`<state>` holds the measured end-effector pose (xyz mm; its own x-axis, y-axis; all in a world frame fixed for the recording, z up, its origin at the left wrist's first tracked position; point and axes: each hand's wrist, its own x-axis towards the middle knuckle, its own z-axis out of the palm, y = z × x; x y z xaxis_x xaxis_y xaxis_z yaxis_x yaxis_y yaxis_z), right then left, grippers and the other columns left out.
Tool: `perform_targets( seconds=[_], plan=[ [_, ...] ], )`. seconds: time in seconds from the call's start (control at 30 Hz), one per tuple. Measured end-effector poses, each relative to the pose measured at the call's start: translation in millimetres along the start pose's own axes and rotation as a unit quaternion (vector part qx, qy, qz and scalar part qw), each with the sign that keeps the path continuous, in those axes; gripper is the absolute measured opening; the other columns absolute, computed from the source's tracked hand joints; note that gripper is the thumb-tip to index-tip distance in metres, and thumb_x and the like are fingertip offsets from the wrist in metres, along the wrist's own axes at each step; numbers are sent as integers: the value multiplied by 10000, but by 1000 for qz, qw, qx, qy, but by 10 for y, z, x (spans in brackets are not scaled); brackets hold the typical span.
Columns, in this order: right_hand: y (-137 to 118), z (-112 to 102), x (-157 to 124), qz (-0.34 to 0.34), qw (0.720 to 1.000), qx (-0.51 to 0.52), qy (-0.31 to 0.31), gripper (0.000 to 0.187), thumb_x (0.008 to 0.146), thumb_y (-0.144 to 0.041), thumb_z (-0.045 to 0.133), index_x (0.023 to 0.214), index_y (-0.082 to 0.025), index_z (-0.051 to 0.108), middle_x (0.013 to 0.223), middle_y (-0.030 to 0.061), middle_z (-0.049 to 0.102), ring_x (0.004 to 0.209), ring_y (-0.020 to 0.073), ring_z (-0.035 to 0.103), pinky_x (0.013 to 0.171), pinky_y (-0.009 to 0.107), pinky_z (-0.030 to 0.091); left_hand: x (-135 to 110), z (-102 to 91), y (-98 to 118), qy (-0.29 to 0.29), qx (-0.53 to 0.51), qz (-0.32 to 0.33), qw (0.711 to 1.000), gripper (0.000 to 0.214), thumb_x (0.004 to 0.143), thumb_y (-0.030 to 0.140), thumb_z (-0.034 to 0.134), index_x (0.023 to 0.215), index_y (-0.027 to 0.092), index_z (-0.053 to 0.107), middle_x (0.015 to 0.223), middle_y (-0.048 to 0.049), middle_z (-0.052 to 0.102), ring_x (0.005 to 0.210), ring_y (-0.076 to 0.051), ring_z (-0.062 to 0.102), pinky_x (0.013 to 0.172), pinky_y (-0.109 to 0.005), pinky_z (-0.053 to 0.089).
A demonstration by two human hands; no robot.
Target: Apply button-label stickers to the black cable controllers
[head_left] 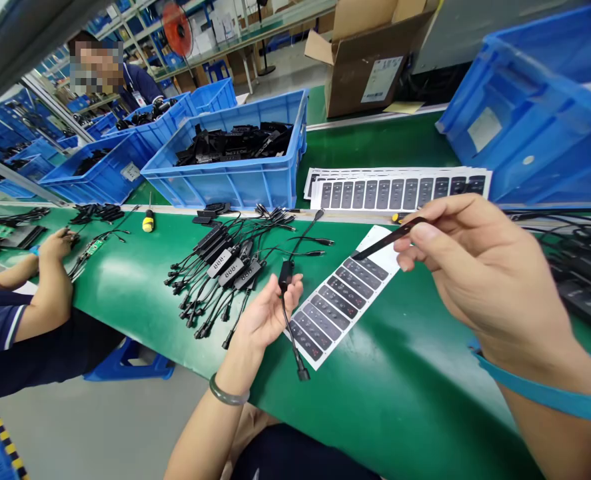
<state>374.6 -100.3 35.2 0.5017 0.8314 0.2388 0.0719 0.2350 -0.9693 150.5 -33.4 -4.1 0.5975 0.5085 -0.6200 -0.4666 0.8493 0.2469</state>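
My left hand [268, 317], palm up and wearing a green bangle, holds a small black cable module [286, 275] with its thin cord hanging down across the sheet. My right hand [475, 273] pinches black tweezers [390, 239], whose tip sits just above a white sheet of dark printed labels [340, 300] on the green bench mat. I cannot tell whether the tip holds a label. A heap of black cables with small display modules [220, 273] lies to the left of my left hand.
More label sheets [400, 193] lie beyond my hands, in front of a blue bin of black parts [235, 150]. A co-worker's hand [55, 243] works at the left. A yellow-handled screwdriver [148, 222] stands near the bench's far edge, and a large blue crate [530, 113] sits at the right.
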Motion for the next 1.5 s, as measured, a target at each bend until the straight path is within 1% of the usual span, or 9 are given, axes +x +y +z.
perform_targets(
  seconds=[0.1, 0.33, 0.63, 0.8, 0.93, 1.1, 1.27, 1.33, 1.5],
  plan=[
    [0, 6, 0, 2, 1000, -1, 0, 165, 819, -304, 713, 916, -236, 598, 751, -23, 598, 610, 120, 567, 573, 259, 454, 72, -28, 12, 15, -111, -23, 993, 517, 1036, 313, 315, 1421, -32, 350, 944, -162, 686, 698, -92, 707, 652, -87, 565],
    [-28, 24, -8, 17, 1000, 3, 0, 142, 818, -274, 700, 905, -234, 594, 768, -8, 604, 617, 129, 561, 576, 276, 454, 131, -44, 42, 48, -111, -2, 993, 516, 1031, 290, 343, 1461, 6, 322, 919, -142, 723, 767, -125, 731, 703, -147, 594],
    [2, 30, -21, 23, 1000, -11, 3, 137, 815, -273, 709, 902, -234, 611, 790, 4, 614, 639, 139, 579, 580, 290, 471, 69, 26, -90, 69, 17, 97, 993, 282, 987, 102, 415, 1168, 29, 619, 742, -52, 689, 608, -84, 684, 632, -147, 582],
    [-37, 34, -47, 27, 999, -16, -1, 135, 819, -277, 700, 905, -230, 607, 761, -9, 607, 623, 129, 574, 574, 273, 479, 179, 154, 277, 97, 26, 176, 979, 243, 986, 82, 402, 1054, 81, 635, 783, -33, 680, 648, -55, 671, 655, -114, 566],
    [-96, 48, -80, 27, 1000, -13, 1, 143, 814, -275, 702, 908, -230, 604, 816, 1, 623, 655, 129, 588, 586, 263, 482, 155, 235, 538, 63, 82, 245, 964, 216, 905, -8, 466, 959, 96, 647, 822, -35, 673, 596, -32, 614, 566, -90, 518],
    [-122, 63, -95, 24, 999, -33, 1, 143, 824, -293, 696, 917, -233, 606, 797, 0, 630, 659, 137, 593, 592, 262, 480, 92, 69, 257, 11, 328, 304, 894, 432, 768, -13, 586, 1164, 146, 649, 926, -32, 655, 697, -100, 654, 627, -211, 571],
    [-67, 83, -96, 23, 999, -34, -29, 123, 848, -293, 681, 922, -238, 599, 745, -14, 611, 647, 130, 584, 585, 253, 471, 14, -84, -86, 6, 386, 301, 872, 668, 743, 93, 717, 1365, 246, 530, 1186, -50, 599, 817, -140, 677, 737, -287, 597],
    [-50, 102, -103, 18, 999, -31, -39, 121, 854, -283, 681, 929, -240, 597, 771, -13, 610, 642, 121, 577, 586, 251, 466, -49, -45, -110, 1, 367, 294, 883, 632, 737, 116, 743, 1331, 228, 561, 1101, -41, 629, 802, -137, 666, 707, -261, 591],
    [-19, 142, -122, 22, 998, -7, -53, 139, 857, -307, 686, 930, -244, 584, 863, -6, 601, 613, 102, 554, 566, 256, 459, -188, 100, -43, -19, 163, 248, 955, 354, 803, 140, 681, 1154, 160, 643, 949, -46, 709, 641, -57, 595, 538, -131, 479]
  ],
)
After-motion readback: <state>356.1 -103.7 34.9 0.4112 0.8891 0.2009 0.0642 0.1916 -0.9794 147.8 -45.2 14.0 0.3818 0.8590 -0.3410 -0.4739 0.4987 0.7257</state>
